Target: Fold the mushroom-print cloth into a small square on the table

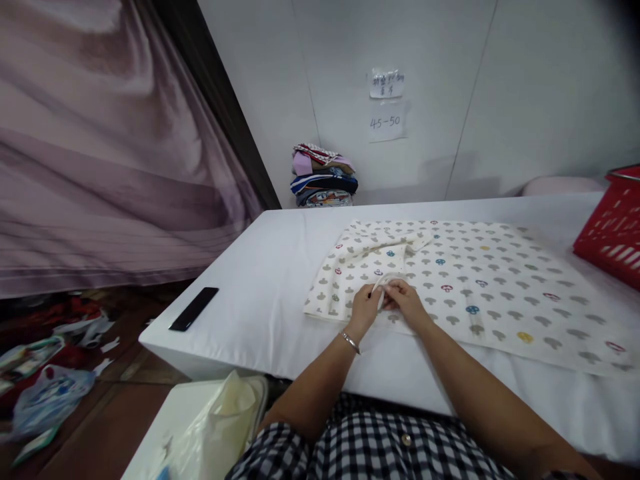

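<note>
Cloth [463, 273] lies on the table [270, 280], its right part already spread flat, its left part not yet smooth, with the left hand [365, 305] and right hand [403, 301] pinching a gathered bit near its front edge.

A cream cloth [493, 273] printed with grey mushrooms, a few in red, blue and yellow, lies spread across a white-covered table [260, 280], near its far edge and well apart from its left edge. Its left part is rumpled, a small portion bunched along the near side.
</note>
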Demonstrator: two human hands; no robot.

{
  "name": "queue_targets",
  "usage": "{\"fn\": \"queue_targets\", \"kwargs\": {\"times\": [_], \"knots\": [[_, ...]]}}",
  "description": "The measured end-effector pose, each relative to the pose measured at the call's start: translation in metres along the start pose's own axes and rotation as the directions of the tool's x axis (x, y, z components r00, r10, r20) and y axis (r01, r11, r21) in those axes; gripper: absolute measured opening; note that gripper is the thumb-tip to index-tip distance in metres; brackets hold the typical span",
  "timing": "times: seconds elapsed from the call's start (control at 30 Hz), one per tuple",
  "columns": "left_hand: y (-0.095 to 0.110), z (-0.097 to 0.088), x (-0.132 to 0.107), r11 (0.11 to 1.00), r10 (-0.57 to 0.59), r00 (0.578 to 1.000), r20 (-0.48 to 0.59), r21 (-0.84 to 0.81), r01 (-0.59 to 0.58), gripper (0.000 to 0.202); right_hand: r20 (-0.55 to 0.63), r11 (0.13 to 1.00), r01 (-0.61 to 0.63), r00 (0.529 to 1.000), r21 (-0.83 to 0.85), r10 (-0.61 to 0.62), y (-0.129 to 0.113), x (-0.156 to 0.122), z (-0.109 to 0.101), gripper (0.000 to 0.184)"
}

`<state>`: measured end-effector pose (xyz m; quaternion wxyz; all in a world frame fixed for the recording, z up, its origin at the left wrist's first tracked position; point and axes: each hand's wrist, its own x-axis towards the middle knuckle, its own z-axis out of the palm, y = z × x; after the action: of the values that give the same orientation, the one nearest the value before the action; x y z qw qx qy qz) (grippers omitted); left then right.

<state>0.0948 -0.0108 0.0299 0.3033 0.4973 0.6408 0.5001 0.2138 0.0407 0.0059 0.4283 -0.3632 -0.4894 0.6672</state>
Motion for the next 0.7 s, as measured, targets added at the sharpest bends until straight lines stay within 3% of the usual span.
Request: {"fn": "queue_targets", "kwargs": {"times": [0.17, 0.3, 0.4, 0.5, 0.6, 0.7], "knots": [[0.003, 0.006, 0.002, 0.982, -0.096, 0.995, 0.038, -0.159, 0.101, 0.022, 0.026, 0.999, -0.034, 0.999, -0.007, 0.034, -0.002, 0.003, -0.003, 0.035], [0.007, 0.006, 0.004, 0.982, -0.079, 0.997, 0.015, -0.171, 0.08, 0.023, 0.046, 0.998, -0.053, 0.998, 0.025, 0.052, -0.001, 0.004, -0.004, 0.032], [0.016, -0.006, 0.009, 1.0, 0.02, 0.992, -0.127, -0.02, -0.023, 0.022, 0.037, 0.996, -0.063, 0.998, 0.067, 0.06, 0.0, 0.004, -0.005, 0.029], [0.026, -0.02, 0.011, 0.951, 0.25, 0.949, -0.195, 0.234, -0.202, 0.024, 0.021, 0.994, -0.05, 0.999, 0.093, 0.049, 0.001, 0.003, -0.004, 0.027], [0.027, -0.024, 0.008, 0.807, 0.412, 0.911, -0.025, 0.474, -0.353, 0.029, 0.033, 0.993, -0.039, 0.999, 0.116, 0.035, 0.0, 0.0, -0.003, 0.026], [0.018, -0.016, 0.0, 0.702, 0.41, 0.899, 0.155, 0.575, -0.42, 0.032, 0.041, 0.992, -0.024, 0.999, 0.126, 0.019, -0.003, -0.001, -0.002, 0.026]]}}
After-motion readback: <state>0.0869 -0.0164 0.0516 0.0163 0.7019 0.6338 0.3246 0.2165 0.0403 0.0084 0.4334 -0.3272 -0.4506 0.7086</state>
